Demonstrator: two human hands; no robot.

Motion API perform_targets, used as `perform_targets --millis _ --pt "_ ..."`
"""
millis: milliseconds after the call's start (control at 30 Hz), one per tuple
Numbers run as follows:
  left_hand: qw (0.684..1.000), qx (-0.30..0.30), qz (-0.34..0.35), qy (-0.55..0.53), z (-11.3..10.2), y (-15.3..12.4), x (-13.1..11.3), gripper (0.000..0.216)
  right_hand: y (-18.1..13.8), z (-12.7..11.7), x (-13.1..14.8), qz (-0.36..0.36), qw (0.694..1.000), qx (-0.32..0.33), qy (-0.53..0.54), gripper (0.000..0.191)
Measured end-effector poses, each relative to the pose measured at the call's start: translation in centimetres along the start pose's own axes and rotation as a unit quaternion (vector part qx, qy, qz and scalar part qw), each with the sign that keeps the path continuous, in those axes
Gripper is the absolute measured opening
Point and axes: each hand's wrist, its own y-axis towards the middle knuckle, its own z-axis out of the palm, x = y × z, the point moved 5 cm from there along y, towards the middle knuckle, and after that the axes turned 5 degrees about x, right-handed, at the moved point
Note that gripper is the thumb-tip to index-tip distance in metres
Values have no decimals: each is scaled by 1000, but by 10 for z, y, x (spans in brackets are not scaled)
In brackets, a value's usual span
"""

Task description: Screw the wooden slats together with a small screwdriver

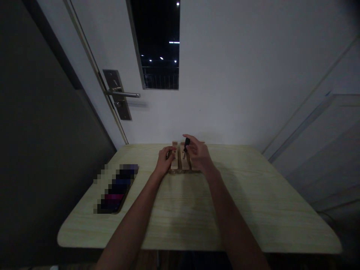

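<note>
A small light-wood piece with several upright strips, its middle strip [184, 162] in plain sight, rests near the far side of the table. My left hand [164, 160] grips its left edge, with curled fingers reaching over the left strip [174, 163]. Between the thumb and fingers of my right hand [200, 154] is a small black-handled tool [186, 143]. The tool stands nearly upright over the middle strip, its lower end close to or touching the wood. That hand hides much of the right strip. Dim light leaves the tool's kind unclear.
The pale wood-grain table [185, 213] has rounded front corners. On its left lies a phone [120, 189], partly pixelated. Beyond stands a white door [225, 75] with a metal handle [125, 94] and a narrow dark window [159, 45]. A dark panel [42, 150] borders the left.
</note>
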Motion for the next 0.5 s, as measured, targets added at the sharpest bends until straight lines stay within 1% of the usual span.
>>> perform_targets --millis 67,167,267,400,500 --pt "1000 -2 3 2 0 0 0 21 0 -1 2 -11 1000 -1 -9 41" --pt "1000 0 7 7 0 1 0 20 -1 -1 7 -39 998 -7 -50 37" --pt "1000 6 12 9 0 2 0 20 -2 -2 9 -46 995 -24 -82 36" --pt "1000 3 14 4 0 1 0 20 -1 -2 10 -47 994 -32 -91 41" --pt "1000 -4 12 1 -1 0 -2 21 -1 -1 11 -56 995 -33 -72 47"
